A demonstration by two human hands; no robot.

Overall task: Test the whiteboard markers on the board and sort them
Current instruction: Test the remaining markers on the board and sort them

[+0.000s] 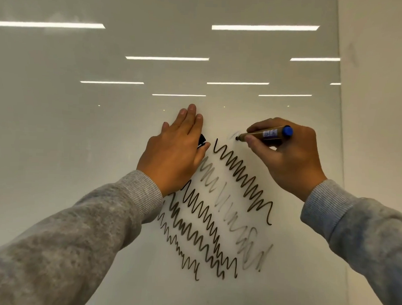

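Observation:
My right hand [288, 160] grips a whiteboard marker [265, 133] with a dark barrel and blue end, its tip touching the white board [82, 125] just above the top squiggle. A faint grey mark shows beside the tip. My left hand [176, 151] rests flat on the board with straight fingers, and a black marker cap [201, 140] is tucked between thumb and palm. Several wavy test lines [240, 176] run diagonally below the hands, some dark black, two pale grey.
The glossy board reflects ceiling light strips [264, 27]. Its right edge [339, 134] meets a plain beige wall [379, 113]. Grey sweater sleeves cover both forearms.

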